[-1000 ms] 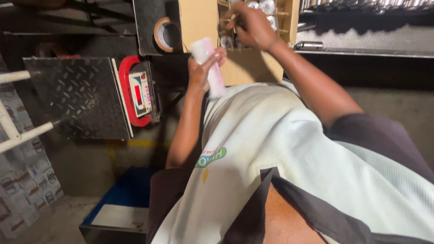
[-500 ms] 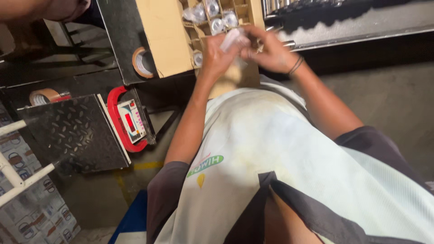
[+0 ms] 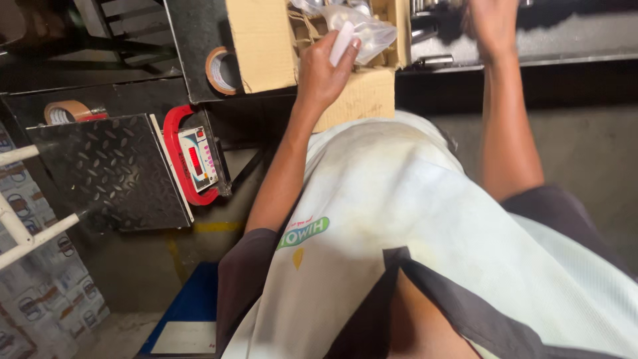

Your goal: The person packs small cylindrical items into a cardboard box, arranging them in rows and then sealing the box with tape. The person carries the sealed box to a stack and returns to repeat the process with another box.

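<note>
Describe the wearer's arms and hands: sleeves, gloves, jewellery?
Both arms bare from short dark grey sleeves of a white-and-grey shirt. Left hand and right hand ungloved; no rings visible, and no watch or bracelet can be made out in this frame.

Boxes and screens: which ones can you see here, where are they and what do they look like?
Cardboard box: top middle on the dark bench, brown, open, with dividers inside.
Clear plastic bag: in the left hand, over the box, crinkly, with a white piece inside.
Scale screen: left of the left arm, small pale panel with a red display, in a red frame.
Printed wrapped packs: bottom left, pale with small pictures.
</note>
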